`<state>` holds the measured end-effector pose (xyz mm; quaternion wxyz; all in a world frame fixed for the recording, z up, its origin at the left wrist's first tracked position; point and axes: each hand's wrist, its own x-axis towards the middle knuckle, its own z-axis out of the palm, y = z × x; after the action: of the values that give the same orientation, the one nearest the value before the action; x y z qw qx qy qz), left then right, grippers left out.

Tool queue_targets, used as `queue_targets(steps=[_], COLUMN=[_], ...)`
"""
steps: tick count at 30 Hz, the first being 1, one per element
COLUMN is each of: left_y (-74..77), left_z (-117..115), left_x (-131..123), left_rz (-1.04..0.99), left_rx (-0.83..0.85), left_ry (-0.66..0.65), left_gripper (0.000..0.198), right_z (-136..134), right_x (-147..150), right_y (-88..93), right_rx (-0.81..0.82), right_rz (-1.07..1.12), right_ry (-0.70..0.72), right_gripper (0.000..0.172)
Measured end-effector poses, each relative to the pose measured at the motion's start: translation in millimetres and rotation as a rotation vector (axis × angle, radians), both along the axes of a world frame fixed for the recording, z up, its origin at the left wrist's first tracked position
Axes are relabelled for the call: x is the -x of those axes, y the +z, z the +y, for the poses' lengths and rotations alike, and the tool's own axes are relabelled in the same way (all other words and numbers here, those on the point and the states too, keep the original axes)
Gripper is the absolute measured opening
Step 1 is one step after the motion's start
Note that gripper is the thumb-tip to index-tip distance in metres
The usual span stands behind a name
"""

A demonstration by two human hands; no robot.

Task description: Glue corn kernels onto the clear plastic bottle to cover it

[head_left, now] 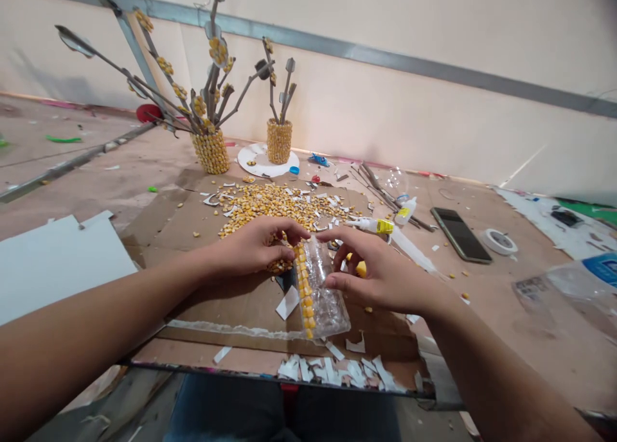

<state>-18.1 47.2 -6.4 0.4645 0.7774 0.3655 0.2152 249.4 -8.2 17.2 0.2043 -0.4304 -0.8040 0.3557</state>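
Observation:
A clear ribbed plastic piece (328,307) is held up between my hands, tilted over the cardboard sheet (207,304). Yellow corn kernels (305,288) line its left edge in two close rows; the rest of the plastic is bare. My left hand (265,243) has its thumb and curled fingers at the upper left edge, partly hiding it. From the right, my right hand (371,268) grips the piece, thumb against its face and index fingertip at its top edge. Just beyond lies a spread heap of loose kernels (270,201), mixed with white scraps.
Two kernel-covered pots (211,151) (279,141) with branches stand at the back, the smaller on a white disc (250,166). Glue bottles (378,225) (405,211), a phone (460,234) and a tape roll (499,241) lie right. Paper scraps (337,371) line the front edge; white board (58,262) lies left.

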Motion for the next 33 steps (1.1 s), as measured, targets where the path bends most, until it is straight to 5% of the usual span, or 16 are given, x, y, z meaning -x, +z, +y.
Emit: queue_targets(steps=[7, 22, 29, 33], left_y=[-0.1, 16.1, 28.3, 27.6], left_z=[-0.7, 8.4, 26.5, 39.5], left_x=[-1.7, 9.9, 23.2, 33.7], left_rz=[-0.034, 0.05, 0.134, 0.308], left_rx=[-0.03, -0.114, -0.232, -0.32], left_ry=[0.031, -0.105, 0.011, 0.108], left_gripper=[0.027, 0.025, 0.028, 0.022], right_z=[5.1, 5.8, 4.1, 7.6], right_x=[-8.7, -13.3, -9.3, -11.6], right_y=[-9.1, -5.4, -0.6, 4.6], right_rx=[0.234, 0.143, 0.024, -0.095], right_rz=[0.09, 0.013, 0.031, -0.001], right_ry=[0.062, 0.072, 0.093, -0.036], right_gripper=[0.061, 0.068, 0.062, 0.038])
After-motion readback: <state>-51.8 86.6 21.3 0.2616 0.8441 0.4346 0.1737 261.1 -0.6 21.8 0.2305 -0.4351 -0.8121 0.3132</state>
